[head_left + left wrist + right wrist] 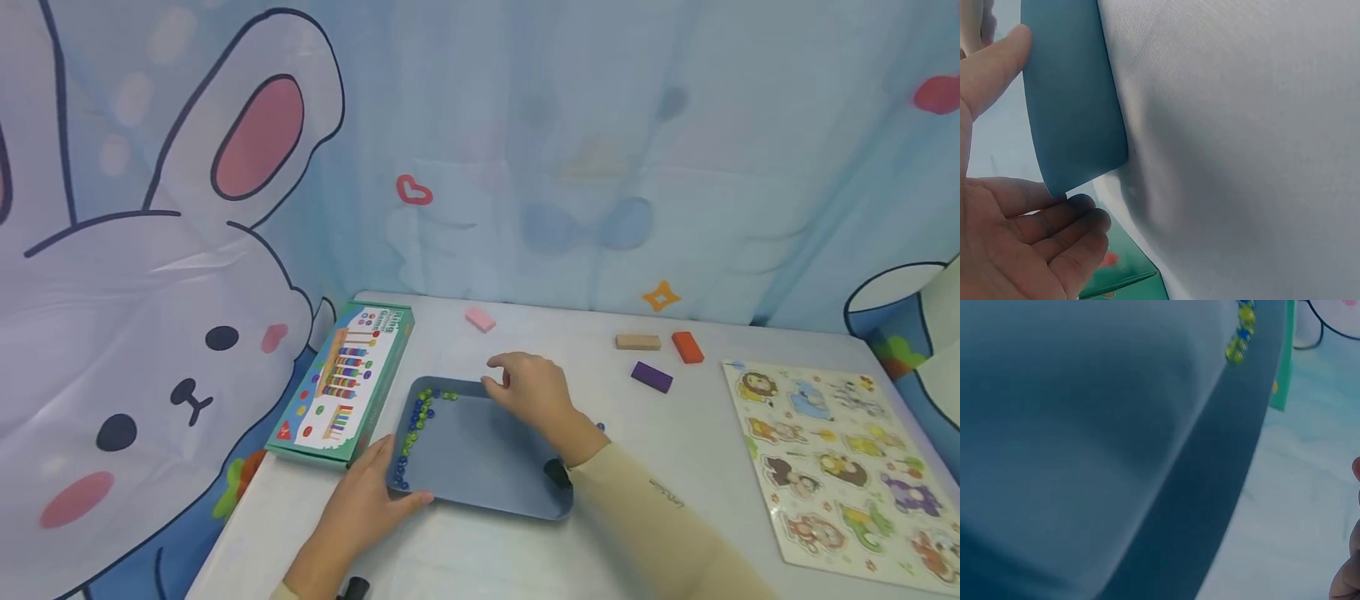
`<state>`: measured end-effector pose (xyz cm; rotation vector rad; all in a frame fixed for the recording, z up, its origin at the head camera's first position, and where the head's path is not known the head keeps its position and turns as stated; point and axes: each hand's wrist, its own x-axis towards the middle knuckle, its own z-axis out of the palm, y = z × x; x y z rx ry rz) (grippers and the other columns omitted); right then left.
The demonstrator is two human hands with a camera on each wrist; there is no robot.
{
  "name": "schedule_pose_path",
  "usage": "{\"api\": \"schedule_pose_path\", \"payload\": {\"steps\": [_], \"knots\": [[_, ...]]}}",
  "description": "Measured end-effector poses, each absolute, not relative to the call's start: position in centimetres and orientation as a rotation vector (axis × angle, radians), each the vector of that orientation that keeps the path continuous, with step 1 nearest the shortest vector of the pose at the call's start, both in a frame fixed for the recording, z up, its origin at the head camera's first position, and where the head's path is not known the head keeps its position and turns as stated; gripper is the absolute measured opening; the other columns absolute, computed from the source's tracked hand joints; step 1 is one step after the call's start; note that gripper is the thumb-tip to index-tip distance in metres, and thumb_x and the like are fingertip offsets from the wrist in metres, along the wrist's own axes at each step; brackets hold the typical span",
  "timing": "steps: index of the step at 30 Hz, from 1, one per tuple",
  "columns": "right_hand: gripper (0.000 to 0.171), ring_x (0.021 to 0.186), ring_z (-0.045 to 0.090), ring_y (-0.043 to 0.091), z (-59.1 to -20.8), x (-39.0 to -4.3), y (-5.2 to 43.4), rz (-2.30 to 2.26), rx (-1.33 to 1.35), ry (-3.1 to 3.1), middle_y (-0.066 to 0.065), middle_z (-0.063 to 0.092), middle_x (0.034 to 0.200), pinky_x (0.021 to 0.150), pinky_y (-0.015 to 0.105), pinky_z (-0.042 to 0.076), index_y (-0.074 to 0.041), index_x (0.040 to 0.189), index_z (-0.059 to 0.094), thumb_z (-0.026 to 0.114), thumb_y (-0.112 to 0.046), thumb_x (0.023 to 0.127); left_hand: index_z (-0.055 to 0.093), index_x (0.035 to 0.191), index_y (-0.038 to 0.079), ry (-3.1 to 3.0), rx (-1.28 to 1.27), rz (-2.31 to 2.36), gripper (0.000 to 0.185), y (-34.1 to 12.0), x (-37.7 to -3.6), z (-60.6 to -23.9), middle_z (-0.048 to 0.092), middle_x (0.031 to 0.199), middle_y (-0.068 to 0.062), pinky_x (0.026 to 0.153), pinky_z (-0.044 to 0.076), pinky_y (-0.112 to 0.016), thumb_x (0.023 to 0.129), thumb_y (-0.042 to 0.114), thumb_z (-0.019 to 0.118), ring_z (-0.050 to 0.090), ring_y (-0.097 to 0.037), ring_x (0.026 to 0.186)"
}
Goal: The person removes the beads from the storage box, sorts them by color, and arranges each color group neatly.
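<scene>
A blue-grey tray (487, 458) lies on the white table, with small shiny green and blue beads (415, 423) lined along its left side and far left corner. At the near left corner of the tray my left hand (366, 504) rests, thumb extended along the near wall and fingers along the left side. The left wrist view shows the thumb tip at the tray rim (1072, 94) and the fingers loosely bent under the corner. Over the far rim hovers my right hand (534, 390), thumb and index finger curved with a gap between them; its other fingers are hidden.
A green toy box (348, 379) stands left of the tray. Behind are a pink block (480, 319), a wooden block (637, 342), a red block (687, 347) and a purple block (652, 377). A blue bead (601, 426) lies beside my right wrist; an animal puzzle board (840, 467) lies far right.
</scene>
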<state>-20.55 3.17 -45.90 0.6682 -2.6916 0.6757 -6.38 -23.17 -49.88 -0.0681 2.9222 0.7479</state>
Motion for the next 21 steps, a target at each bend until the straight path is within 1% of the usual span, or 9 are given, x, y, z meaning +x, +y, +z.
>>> {"api": "schedule_pose_path", "payload": {"steps": [4, 9, 17, 21], "knots": [[0.023, 0.053, 0.046, 0.004, -46.6, -20.9, 1.4, 0.663, 0.697, -2.730, -0.008, 0.063, 0.066, 0.043, 0.021, 0.035, -0.017, 0.110, 0.081, 0.079, -0.031, 0.092, 0.038, 0.160, 0.000, 2.925, -0.059, 0.751, 0.126, -23.1, -6.5, -49.9, 0.044, 0.163, -0.021, 0.120, 0.043, -0.059, 0.072, 0.081, 0.075, 0.045, -0.040, 0.150], [0.022, 0.056, 0.050, 0.005, -47.8, -21.3, -0.3, 0.654, 0.723, -2.762, -0.006, 0.069, 0.072, 0.046, 0.023, 0.042, -0.017, 0.109, 0.081, 0.081, -0.030, 0.091, 0.038, 0.160, -0.001, 2.938, -0.046, 0.744, 0.122, -23.0, -6.6, -49.9, 0.044, 0.163, -0.021, 0.120, 0.043, -0.057, 0.074, 0.076, 0.079, 0.046, -0.039, 0.150], [0.024, 0.064, 0.059, 0.007, -49.6, -21.8, -2.0, 0.625, 0.755, -2.860, -0.002, 0.080, 0.089, 0.057, 0.029, 0.055, -0.016, 0.111, 0.081, 0.079, -0.031, 0.092, 0.038, 0.160, 0.000, 2.958, -0.035, 0.747, 0.120, -23.2, -6.6, -49.9, 0.044, 0.163, -0.019, 0.121, 0.043, -0.056, 0.075, 0.073, 0.081, 0.045, -0.037, 0.151], [0.023, 0.072, 0.070, 0.013, -50.6, -22.0, -2.5, 0.615, 0.765, -2.869, 0.001, 0.082, 0.097, 0.064, 0.034, 0.061, -0.016, 0.111, 0.082, 0.078, -0.030, 0.092, 0.038, 0.160, 0.001, 2.951, -0.031, 0.751, 0.121, -23.4, -6.5, -50.1, 0.044, 0.163, -0.017, 0.122, 0.042, -0.054, 0.074, 0.077, 0.078, 0.045, -0.035, 0.151]]}}
